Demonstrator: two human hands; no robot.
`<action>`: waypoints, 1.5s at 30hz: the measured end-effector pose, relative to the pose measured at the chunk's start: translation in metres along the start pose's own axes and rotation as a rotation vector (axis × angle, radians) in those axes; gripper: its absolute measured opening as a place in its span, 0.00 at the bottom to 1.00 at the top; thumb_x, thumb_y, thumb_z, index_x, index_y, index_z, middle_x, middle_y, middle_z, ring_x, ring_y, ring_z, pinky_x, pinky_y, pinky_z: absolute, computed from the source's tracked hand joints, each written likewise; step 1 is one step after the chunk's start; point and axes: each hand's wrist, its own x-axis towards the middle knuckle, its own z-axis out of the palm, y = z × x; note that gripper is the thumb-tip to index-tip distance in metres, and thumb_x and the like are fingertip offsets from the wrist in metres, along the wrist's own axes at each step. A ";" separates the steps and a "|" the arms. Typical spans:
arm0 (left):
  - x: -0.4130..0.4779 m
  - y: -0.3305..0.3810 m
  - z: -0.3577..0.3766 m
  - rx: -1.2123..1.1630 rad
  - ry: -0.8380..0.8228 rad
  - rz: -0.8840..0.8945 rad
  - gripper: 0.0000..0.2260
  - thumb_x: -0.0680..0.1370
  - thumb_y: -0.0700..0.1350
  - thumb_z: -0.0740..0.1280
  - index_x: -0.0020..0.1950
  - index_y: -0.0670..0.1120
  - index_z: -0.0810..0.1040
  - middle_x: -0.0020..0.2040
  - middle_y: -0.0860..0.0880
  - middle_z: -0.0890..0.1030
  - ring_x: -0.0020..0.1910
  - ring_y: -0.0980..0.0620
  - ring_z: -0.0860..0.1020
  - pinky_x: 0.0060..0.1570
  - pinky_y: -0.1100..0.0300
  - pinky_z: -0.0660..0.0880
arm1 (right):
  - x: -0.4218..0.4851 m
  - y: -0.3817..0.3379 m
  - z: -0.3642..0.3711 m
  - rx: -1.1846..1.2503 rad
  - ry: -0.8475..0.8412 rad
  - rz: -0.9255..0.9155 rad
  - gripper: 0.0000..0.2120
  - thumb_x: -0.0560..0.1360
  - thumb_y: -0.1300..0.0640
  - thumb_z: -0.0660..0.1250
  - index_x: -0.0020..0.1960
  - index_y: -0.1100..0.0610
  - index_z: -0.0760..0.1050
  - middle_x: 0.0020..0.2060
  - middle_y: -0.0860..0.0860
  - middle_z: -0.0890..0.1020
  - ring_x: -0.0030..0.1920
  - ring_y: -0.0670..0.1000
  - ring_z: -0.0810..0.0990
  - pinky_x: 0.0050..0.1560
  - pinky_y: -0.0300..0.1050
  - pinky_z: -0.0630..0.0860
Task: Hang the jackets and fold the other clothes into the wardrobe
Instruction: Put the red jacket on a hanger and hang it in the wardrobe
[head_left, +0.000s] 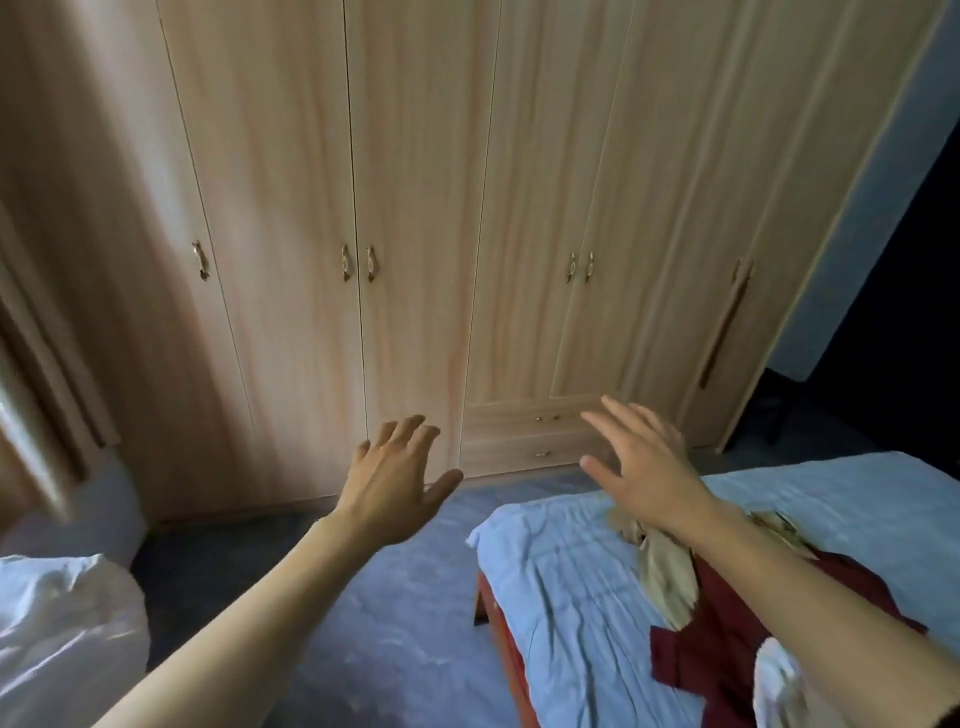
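The tall light-wood wardrobe (415, 208) fills the upper view. All its doors in view are closed, each with a small brass-coloured handle (345, 262). Two shallow light-wood drawers (530, 431), also closed, sit at the base of the wardrobe, right of its centre.

The clothes lie in a loose pile in front of the wardrobe, toward its right end:
- A crumpled beige fabric garment (667, 577) is the item nearest the wardrobe.
- A dark red fabric garment (737, 623) lies spread out farther from the wardrobe and touches the beige one.
- A white fabric garment (779, 686) is the farthest from the wardrobe.

Your left hand (395, 483) is raised toward the lower wardrobe doors, left of the drawers, with its fingers spread. It grips nothing. Your right hand (644, 467) is raised toward the drawers, with its fingers straight and apart, and is likewise empty. Neither hand touches the wardrobe.

The pile rests on a wrinkled light blue bed sheet (566, 582) over a reddish-brown wooden bed frame (498, 639). A blue-grey carpet (389, 623) runs up to the wardrobe base. A mound of white glossy bedding (62, 623) lies in front of the left end of the wardrobe.
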 end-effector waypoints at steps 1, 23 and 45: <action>0.010 -0.004 0.008 -0.008 -0.018 0.012 0.30 0.78 0.67 0.57 0.76 0.52 0.63 0.79 0.51 0.61 0.76 0.47 0.62 0.72 0.43 0.63 | 0.008 0.000 0.006 -0.009 -0.015 0.014 0.29 0.79 0.39 0.59 0.77 0.43 0.58 0.79 0.47 0.55 0.78 0.53 0.53 0.74 0.54 0.52; 0.362 0.049 0.133 0.036 -0.116 0.341 0.25 0.78 0.65 0.58 0.71 0.55 0.68 0.76 0.53 0.65 0.74 0.48 0.63 0.67 0.45 0.67 | 0.241 0.166 0.079 0.055 0.055 0.297 0.28 0.79 0.42 0.61 0.76 0.50 0.62 0.77 0.51 0.62 0.75 0.57 0.60 0.72 0.58 0.60; 0.518 0.227 0.292 -0.405 -0.470 1.054 0.29 0.78 0.64 0.62 0.73 0.48 0.70 0.77 0.47 0.65 0.75 0.45 0.62 0.70 0.45 0.65 | 0.170 0.231 0.076 -0.148 0.091 1.222 0.29 0.77 0.43 0.64 0.75 0.49 0.64 0.76 0.53 0.64 0.75 0.58 0.61 0.72 0.58 0.61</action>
